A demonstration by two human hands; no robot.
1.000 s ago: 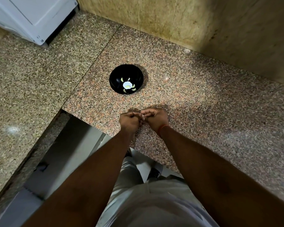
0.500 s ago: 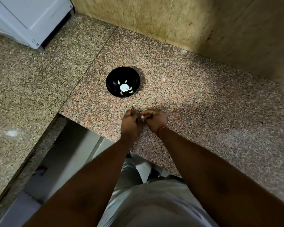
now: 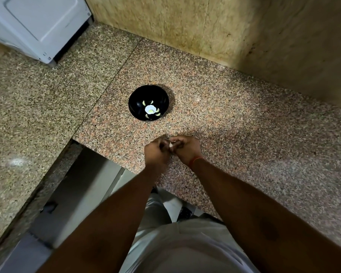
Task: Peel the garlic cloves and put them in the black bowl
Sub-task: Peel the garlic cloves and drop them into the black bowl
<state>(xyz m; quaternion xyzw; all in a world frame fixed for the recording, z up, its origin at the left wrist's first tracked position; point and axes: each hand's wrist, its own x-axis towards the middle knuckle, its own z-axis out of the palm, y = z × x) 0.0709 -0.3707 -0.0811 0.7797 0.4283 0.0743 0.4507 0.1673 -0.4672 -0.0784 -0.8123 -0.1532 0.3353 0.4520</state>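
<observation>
A black bowl stands on the speckled granite counter, with several pale peeled cloves lying around a bright glare spot in its bottom. Nearer to me, both hands meet over the counter's front part. My left hand and my right hand have their fingers curled together around a small white garlic clove, of which only a sliver shows between the fingertips. A red thread circles my right wrist.
A white appliance stands at the back left. A beige stone wall runs behind the counter. The counter's front edge drops to a gap and floor at the lower left.
Both hands stay together on the clove, their fingers shifting slightly. The camera view has drifted, so the bowl sits a little differently in the frame.
</observation>
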